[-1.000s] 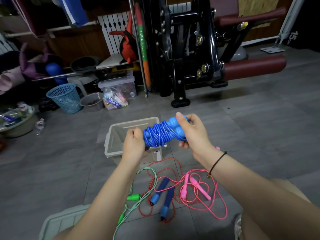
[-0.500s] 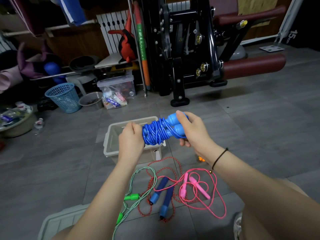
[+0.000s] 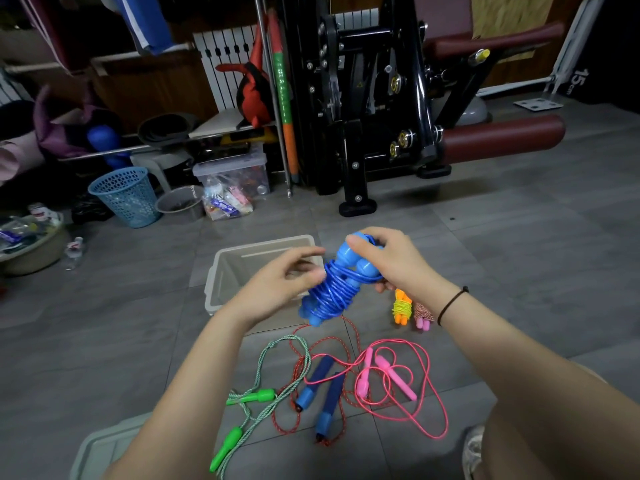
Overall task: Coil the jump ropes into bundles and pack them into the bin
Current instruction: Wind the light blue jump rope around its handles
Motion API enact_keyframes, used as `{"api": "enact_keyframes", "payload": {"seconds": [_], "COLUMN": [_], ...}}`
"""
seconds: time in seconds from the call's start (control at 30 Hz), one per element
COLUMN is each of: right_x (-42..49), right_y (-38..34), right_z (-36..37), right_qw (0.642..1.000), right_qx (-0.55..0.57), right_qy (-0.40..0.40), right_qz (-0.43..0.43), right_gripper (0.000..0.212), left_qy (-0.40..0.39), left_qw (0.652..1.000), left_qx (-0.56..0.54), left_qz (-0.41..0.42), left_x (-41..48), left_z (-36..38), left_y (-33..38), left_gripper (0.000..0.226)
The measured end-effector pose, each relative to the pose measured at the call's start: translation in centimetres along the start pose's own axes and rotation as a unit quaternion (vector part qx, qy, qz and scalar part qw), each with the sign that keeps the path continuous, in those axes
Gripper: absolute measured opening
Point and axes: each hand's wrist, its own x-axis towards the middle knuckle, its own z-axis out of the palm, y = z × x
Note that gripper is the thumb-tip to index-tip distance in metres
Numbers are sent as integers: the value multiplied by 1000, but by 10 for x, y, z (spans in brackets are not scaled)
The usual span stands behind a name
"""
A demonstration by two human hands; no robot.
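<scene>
Blue jump rope — glossy, in tight coils round its handles

Grey tiled floor; black gym machine behind; white radiator; blue mesh basket left.

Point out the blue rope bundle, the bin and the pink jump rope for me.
blue rope bundle (image 3: 332, 292), head view, on the wound cord.
bin (image 3: 263, 244), head view, on its far rim.
pink jump rope (image 3: 396, 377), head view, on a handle.
</scene>
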Motion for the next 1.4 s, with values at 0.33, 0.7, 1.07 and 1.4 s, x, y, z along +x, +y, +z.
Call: {"api": "enact_keyframes", "payload": {"seconds": [0.33, 0.7, 1.07, 1.4], "right_x": [7, -2, -3, -7], "right_y": [4, 18, 16, 15], "right_z": [-1, 13, 15, 14], "right_qw": [982, 963, 955, 938], "right_qx": [181, 161, 105, 86], "right_qy": [-57, -216, -274, -326], "right_qz": [-5, -9, 39, 79], "right_gripper": [36, 41, 38, 37], "left_qy": [-65, 79, 116, 249], "left_qw": [987, 981, 967, 968], "left_qx": [-131, -175, -224, 1], "left_qz": [-63, -23, -32, 33], "left_x": [1, 3, 4, 1], "left_z": [12, 5, -7, -18], "left_y": [-3, 3, 2, -12], "left_gripper": [42, 27, 44, 30]}}
